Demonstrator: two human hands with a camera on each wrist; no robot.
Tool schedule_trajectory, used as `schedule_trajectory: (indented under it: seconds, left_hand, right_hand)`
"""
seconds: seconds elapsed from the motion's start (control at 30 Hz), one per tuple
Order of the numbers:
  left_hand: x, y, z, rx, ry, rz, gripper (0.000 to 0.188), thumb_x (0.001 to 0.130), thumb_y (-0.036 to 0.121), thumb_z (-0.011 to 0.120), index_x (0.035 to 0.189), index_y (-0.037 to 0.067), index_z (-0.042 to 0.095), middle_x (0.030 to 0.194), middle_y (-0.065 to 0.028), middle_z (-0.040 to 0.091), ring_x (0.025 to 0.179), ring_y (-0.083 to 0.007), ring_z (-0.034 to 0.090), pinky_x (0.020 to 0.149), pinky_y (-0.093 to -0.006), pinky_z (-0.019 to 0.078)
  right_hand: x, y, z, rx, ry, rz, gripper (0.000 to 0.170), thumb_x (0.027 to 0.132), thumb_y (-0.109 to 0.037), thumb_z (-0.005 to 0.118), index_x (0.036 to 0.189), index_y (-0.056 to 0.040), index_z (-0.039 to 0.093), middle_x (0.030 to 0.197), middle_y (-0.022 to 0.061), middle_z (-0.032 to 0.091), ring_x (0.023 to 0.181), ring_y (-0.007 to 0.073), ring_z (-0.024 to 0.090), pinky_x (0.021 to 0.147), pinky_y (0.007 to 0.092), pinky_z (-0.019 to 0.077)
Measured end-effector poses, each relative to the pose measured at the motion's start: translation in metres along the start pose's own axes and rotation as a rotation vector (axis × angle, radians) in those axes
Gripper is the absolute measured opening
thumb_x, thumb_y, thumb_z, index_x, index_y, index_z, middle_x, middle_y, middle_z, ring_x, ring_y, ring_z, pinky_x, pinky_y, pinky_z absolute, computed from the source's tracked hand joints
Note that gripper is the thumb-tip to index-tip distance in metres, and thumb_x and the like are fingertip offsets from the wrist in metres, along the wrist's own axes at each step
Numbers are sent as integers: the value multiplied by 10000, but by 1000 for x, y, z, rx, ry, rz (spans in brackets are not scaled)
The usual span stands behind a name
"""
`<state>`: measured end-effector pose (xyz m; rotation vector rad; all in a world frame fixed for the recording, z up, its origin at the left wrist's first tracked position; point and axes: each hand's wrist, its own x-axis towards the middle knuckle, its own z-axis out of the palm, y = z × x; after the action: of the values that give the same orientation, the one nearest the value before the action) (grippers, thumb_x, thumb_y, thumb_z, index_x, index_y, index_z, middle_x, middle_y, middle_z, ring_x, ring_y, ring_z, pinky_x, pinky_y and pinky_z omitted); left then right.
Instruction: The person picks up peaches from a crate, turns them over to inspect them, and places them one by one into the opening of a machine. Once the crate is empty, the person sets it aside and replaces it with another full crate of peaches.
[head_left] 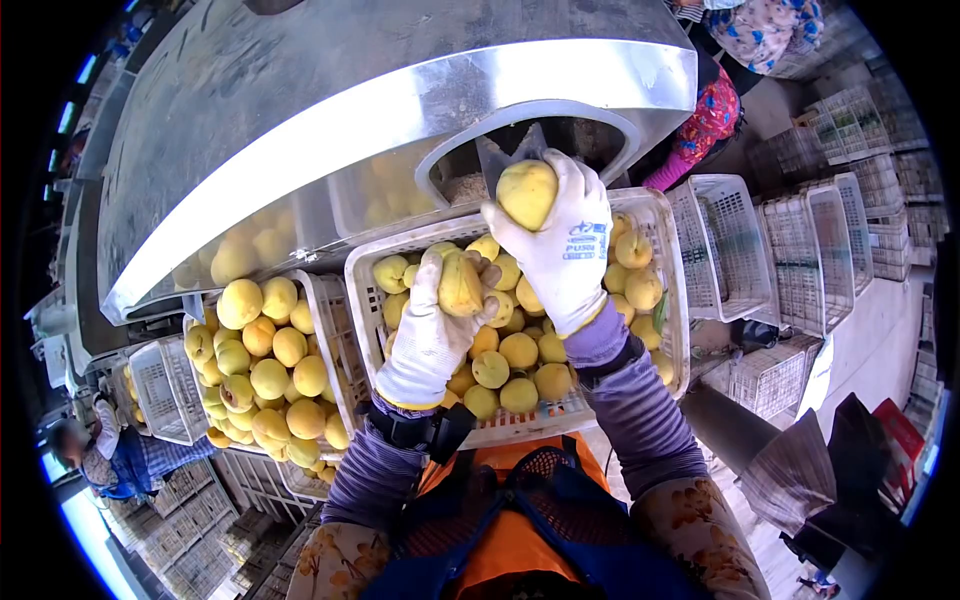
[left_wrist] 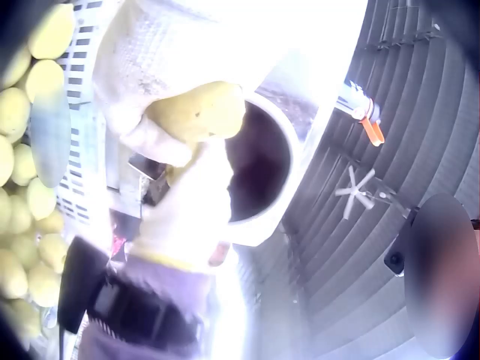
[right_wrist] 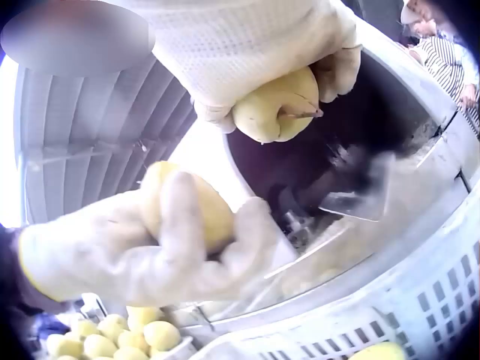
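My gloved left hand (head_left: 432, 335) grips a yellow peach (head_left: 461, 285) above the middle crate, its fingers curled round the fruit. Another yellow peach (head_left: 527, 195) is held in my gloved right hand (head_left: 575, 245), up at the rounded opening of a metal machine (head_left: 400, 100). The right wrist view shows a stem on this peach (right_wrist: 279, 109), close before the dark opening with a thin metal plate (right_wrist: 367, 196) inside. There the left hand (right_wrist: 142, 247) appears beside it with its own peach (right_wrist: 196, 214). Below both hands sits a white crate (head_left: 515, 430) of peaches.
A second crate (head_left: 335, 345) heaped with peaches stands at the left. Stacked white crates (head_left: 720, 245) line the right side, near a person in a red patterned sleeve (head_left: 712, 115). Another person (head_left: 130, 455) is at the far left. The machine's steel rim overhangs the crates.
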<state>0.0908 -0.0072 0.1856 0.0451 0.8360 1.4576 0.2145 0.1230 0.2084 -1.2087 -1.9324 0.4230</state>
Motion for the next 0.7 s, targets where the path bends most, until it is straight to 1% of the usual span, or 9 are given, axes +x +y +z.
schedule_trajectory:
  seconds: [0.07,0.2,0.3,0.37,0.4,0.43,0.5,0.57,0.7]
  left_hand:
    - [-5,-6,-6,2,104,-94,554,966,579,553,1244,100,578,1207,-80,629,1101,-246,631,828,-354,542]
    - [-6,0,-11,-42,26,-132,613,975,646,460,1266,117,567,1173,-99,659,1090,-266,646,717,-295,523]
    - [-7,8,-7,-10,-25,-116,624,989,628,448,1327,112,537,1218,-97,646,1167,-286,621,744,-320,533]
    - [-6,12,0,13,-73,-16,568,1015,506,493,1407,95,474,1317,-109,598,1249,-297,571,929,-396,528]
    - [-5,10,3,12,-85,40,557,1023,461,502,1427,82,447,1344,-120,581,1261,-296,560,977,-419,513]
    - [-6,8,6,13,-100,92,550,1031,417,512,1447,69,420,1370,-132,564,1273,-296,549,1025,-441,498]
    - [-4,9,5,-47,-161,151,527,982,240,624,1431,33,440,1379,-124,555,1301,-266,520,1094,-461,438]
    - [-2,11,9,37,-185,260,520,956,168,655,1412,13,460,1361,-120,564,1288,-248,531,1098,-449,438]
    - [-1,17,31,86,-217,253,528,915,49,662,1402,-23,470,1340,-104,579,1245,-215,558,1116,-361,407]
  right_hand:
    - [5,25,42,-125,36,-1,728,694,-417,830,1196,4,512,1198,220,568,1163,390,531,1042,518,383]
    - [16,37,70,-209,131,-72,731,730,-436,798,1209,18,483,1237,229,549,1235,404,493,1111,535,313]
    - [36,39,77,-182,101,-69,761,737,-481,782,1206,35,479,1224,238,560,1212,391,515,1122,530,303]
    - [54,22,61,-139,58,-26,720,756,-526,755,1136,49,547,1108,236,618,1099,378,584,1093,527,336]
    - [66,12,47,-105,29,-47,584,752,-430,790,1020,58,614,1007,254,630,1020,422,584,906,507,448]
    - [83,-1,29,-211,-351,102,564,793,-437,759,1033,56,629,992,254,633,972,407,600,864,469,472]
    - [82,-14,-10,41,-540,216,694,776,-539,742,1124,46,607,1000,234,647,953,356,637,841,450,504]
    - [28,-17,-19,346,41,-54,714,755,-450,799,1208,46,556,1070,229,629,938,351,644,775,405,534]
    - [-47,-26,-33,163,-289,-129,740,700,-332,860,1281,-13,531,1108,221,608,914,358,645,788,420,550]
